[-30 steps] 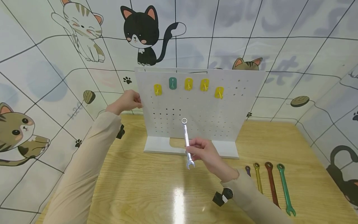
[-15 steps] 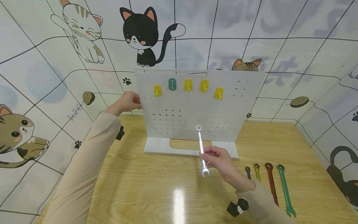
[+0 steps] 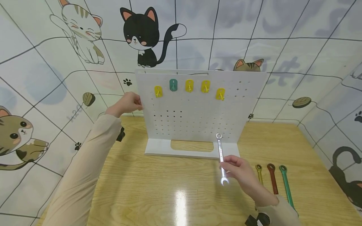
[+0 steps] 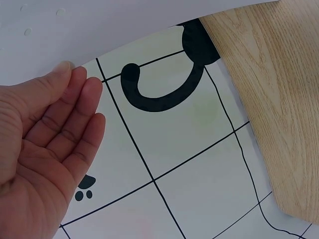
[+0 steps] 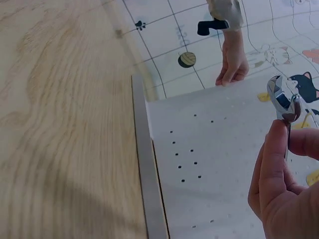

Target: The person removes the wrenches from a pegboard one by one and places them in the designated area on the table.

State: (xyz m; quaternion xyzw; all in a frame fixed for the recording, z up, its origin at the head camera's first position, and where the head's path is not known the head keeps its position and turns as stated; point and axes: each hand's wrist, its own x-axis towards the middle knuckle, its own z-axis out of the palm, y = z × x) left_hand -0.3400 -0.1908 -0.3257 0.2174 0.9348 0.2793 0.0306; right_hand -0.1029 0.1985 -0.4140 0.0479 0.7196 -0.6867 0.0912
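Note:
A silver combination wrench (image 3: pixel 220 150) stands nearly upright in my right hand (image 3: pixel 242 175), pinched between thumb and fingers near its lower, open end. Its ring end overlaps the lower right of a white pegboard (image 3: pixel 195 113) in the head view. In the right wrist view the open end of the wrench (image 5: pixel 284 102) sticks out above the fingertips. My left hand (image 3: pixel 127 103) pinches the left edge of the pegboard, fingers together and thumb against them. In the left wrist view, the fingertips of the left hand (image 4: pixel 60 129) are right at the board's edge.
Yellow hooks (image 3: pixel 205 86) and a green hook (image 3: pixel 173 85) sit along the board's upper part. At right on the wooden table (image 3: pixel 141 188) lie a yellow wrench (image 3: pixel 259 173), a red wrench (image 3: pixel 272 179) and a green wrench (image 3: pixel 286 182). A cat-patterned backdrop (image 3: pixel 198 53) stands behind.
My right hand has moved right and towards me, carrying the silver wrench from the board's middle to its lower right. A purple wrench is now hidden behind that hand. The left hand stays put.

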